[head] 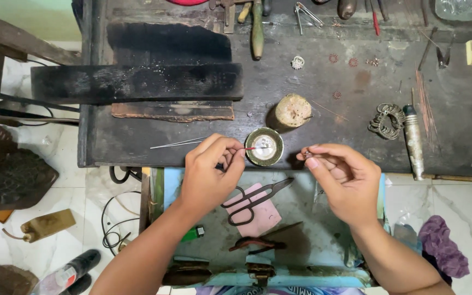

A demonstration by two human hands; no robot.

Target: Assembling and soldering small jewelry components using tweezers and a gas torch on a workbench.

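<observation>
My left hand (210, 172) pinches a thin stick (251, 148) whose tip reaches into a small round green-rimmed dish (264, 146) at the near edge of the dark workbench (323, 125). My right hand (342, 177) holds a tiny reddish metal piece (306, 155) between thumb and fingers, just right of the dish. A short wooden stump (293, 110) stands right behind the dish. Black shears (253, 200) lie on a pink cloth (258, 210) in the open drawer below my hands.
Charred black blocks (137, 82) lie on the bench's left. A wire coil (387, 120) and metal tube (413, 142) lie to the right, copper wires (424, 106) beyond. Tools line the far edge. Thin wires (178, 143) rest left of my hand. A purple cloth (442, 246) lies on the floor.
</observation>
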